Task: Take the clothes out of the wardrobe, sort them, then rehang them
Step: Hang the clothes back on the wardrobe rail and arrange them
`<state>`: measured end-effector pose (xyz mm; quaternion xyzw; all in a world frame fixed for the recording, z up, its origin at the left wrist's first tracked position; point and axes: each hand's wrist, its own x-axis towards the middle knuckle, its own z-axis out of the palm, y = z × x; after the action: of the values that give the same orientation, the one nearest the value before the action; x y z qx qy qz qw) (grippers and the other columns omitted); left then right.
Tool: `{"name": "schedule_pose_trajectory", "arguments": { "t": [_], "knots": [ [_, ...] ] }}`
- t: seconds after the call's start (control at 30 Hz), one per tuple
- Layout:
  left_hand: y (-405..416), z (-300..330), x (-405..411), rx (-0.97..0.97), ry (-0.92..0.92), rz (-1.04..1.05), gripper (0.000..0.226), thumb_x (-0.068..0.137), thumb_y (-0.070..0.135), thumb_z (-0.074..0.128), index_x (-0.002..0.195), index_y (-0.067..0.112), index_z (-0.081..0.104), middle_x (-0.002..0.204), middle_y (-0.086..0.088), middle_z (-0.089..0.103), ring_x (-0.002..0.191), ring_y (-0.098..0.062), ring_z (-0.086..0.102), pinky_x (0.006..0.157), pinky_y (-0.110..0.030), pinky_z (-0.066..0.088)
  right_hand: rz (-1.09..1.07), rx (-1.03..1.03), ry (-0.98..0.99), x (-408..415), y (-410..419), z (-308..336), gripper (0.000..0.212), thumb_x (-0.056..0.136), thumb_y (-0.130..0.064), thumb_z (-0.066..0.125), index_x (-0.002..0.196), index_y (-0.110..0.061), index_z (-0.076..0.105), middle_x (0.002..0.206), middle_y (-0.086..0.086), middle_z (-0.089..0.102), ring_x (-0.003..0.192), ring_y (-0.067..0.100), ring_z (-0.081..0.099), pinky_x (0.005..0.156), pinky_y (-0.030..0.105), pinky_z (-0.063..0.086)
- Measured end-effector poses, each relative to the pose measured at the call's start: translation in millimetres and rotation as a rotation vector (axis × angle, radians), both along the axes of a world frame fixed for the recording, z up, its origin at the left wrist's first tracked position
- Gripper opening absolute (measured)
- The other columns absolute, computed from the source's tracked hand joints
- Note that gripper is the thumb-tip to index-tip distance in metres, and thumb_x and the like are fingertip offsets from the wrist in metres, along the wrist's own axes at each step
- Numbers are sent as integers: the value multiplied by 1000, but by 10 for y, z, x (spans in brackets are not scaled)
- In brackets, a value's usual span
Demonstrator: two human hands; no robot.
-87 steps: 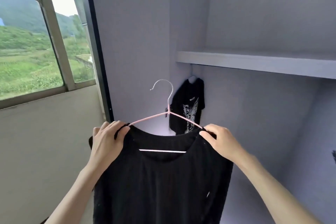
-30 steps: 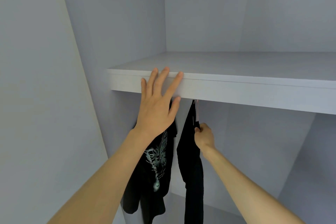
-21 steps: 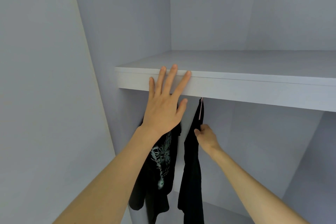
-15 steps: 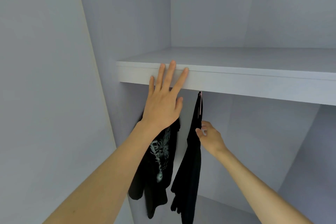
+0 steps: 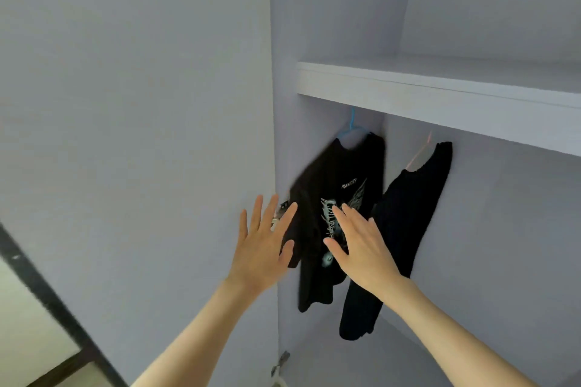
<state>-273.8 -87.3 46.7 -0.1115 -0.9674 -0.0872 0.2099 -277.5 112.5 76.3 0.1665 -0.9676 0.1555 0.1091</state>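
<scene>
Both hands have let go — the left hand (image 5: 262,250) is off the shelf (image 5: 440,97) edge and the right hand (image 5: 361,250) off the black top (image 5: 405,217), fingers spread, holding nothing. The top now hangs on its pink hanger (image 5: 419,151) beside the printed T-shirt (image 5: 336,198) under the shelf, inside the pale grey wardrobe (image 5: 503,229) — its door (image 5: 135,135) stands open at left.

Both my arms reach forward and up, bare to past the elbow, forearms rising from the bottom of the view and drawing closer toward the wrists. My left hand (image 5: 262,248) is raised with its back toward me, fingers straight and fanned apart, thumb out to the right. My right hand (image 5: 361,248) sits just beside it, fingers straight and close together (thumb out to the left). Neither holds anything; the two thumbs nearly meet.
</scene>
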Motion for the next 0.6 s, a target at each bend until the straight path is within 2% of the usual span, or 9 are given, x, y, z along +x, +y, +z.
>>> {"name": "schedule_pose_trajectory", "arguments": {
  "t": [0.03,0.17,0.23,0.37,0.47,0.6],
  "knots": [
    [-89,-66,165,6,-6,40,59,89,40,27,146,30,16,154,-9,18,142,-33,2,108,-52,6,43,29,-8,60,-98,-45,64,97,-46,33,149,-21,7,157,1,7,144,15,5,116,37,3],
    [-476,-338,954,81,-42,199,59,89,46,17,145,38,1,155,-1,-2,141,-23,-18,109,-45,-10,252,60,-57,401,-611,-207,63,97,-46,31,149,-22,3,157,1,2,144,14,0,117,38,-1],
    [-686,-438,1377,89,-67,309,59,89,45,20,146,36,5,156,-4,4,142,-28,-12,110,-47,-5,366,33,-90,622,-925,-281,63,97,-45,32,149,-24,3,157,-1,0,144,12,-2,117,37,-4],
    [-1152,-556,2262,51,-86,520,58,87,40,32,143,27,28,151,-12,28,140,-35,13,105,-54,16,592,38,-88,1144,-1596,-423,63,97,-45,33,149,-25,3,157,-2,-1,144,10,-4,113,31,-10],
    [-1489,-627,2981,79,-88,684,58,86,39,34,142,27,31,149,-11,31,138,-33,14,105,-55,18,759,24,-74,1628,-2112,-502,64,95,-50,35,148,-22,13,156,1,12,144,16,9,114,33,-4],
    [-1842,-717,4026,148,-116,927,59,84,40,37,141,27,33,146,-12,36,137,-32,16,102,-58,20,969,36,-53,2434,-2800,-641,66,85,-51,33,138,-12,43,141,12,45,130,30,43,105,46,20]
  ]
}}
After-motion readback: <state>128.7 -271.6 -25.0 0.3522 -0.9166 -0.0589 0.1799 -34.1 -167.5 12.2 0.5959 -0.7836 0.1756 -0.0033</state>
